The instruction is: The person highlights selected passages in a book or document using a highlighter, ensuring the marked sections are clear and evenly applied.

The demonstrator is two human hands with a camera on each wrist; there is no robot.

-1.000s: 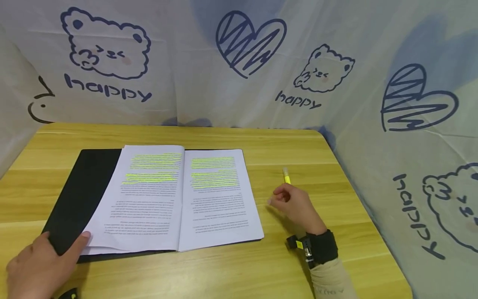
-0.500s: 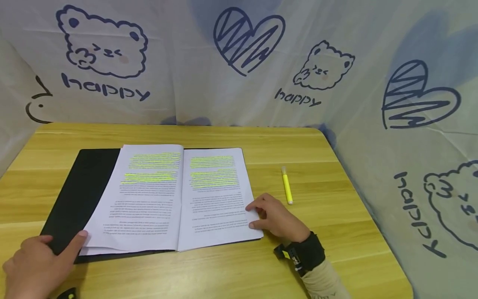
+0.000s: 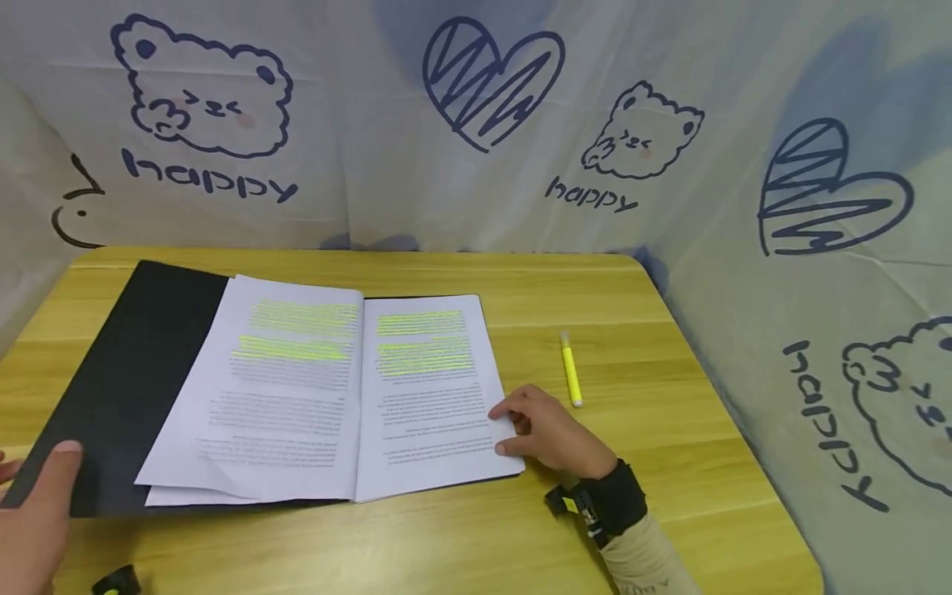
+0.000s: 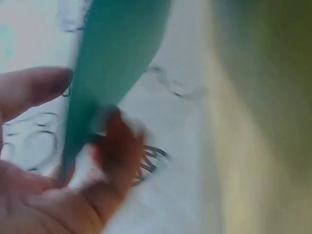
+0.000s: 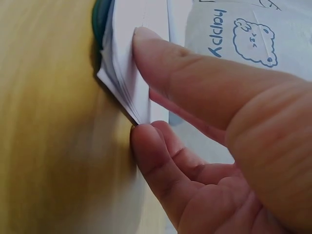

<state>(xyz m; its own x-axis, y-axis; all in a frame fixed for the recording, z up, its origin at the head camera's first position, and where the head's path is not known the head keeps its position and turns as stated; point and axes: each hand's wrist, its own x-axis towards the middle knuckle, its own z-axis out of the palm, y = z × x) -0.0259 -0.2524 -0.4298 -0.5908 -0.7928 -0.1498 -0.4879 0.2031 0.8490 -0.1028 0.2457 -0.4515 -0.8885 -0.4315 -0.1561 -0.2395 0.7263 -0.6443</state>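
An open book with black covers lies on the table, its left page [image 3: 283, 413] and right page [image 3: 424, 405] printed and partly marked in yellow. At far left, my left hand [image 3: 33, 521] grips the edge of the left cover [image 3: 141, 372], thumb on top and fingers behind it. That cover is tilted up and looks green in the left wrist view, [image 4: 114, 58] between thumb and fingers. My right hand [image 3: 554, 434] holds the right edge of the book. In the right wrist view the thumb [image 5: 156, 53] lies on the page stack [image 5: 124, 63], with fingertips against its edge.
A yellow highlighter [image 3: 570, 372] with a grey cap lies on the wooden table [image 3: 640, 330], right of the book. Beyond the table hangs a white cloth [image 3: 394, 198] printed with bears and hearts. A black wrist camera [image 3: 561, 502] sits on the right wrist.
My right hand has moved from beside the highlighter to the book's right edge. My left hand has shifted from the left page's corner to the left cover, which is now raised.
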